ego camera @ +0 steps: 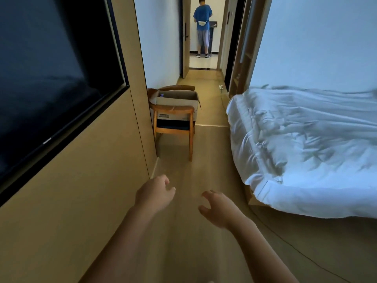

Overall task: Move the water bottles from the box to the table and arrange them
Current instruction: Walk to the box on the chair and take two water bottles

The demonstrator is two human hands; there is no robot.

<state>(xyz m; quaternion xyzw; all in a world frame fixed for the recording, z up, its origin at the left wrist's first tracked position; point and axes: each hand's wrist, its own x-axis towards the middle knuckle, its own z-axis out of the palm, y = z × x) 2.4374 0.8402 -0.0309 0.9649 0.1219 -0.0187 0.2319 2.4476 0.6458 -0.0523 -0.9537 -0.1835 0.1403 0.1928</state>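
1. Left hand and right hand out over the wood floor, fingers loosely curled, spread, nothing held.
2. Open cardboard box on wooden chair against left wall, well apart from hands.
3. One water bottle cap showing inside box, far-left corner.
4. Label strip on box front; print too small to read.
5. Wall-mounted TV left, logo unreadable.
6. Bed with rumpled white duvet right.
7. Person in blue shirt standing at far doorway, back turned.
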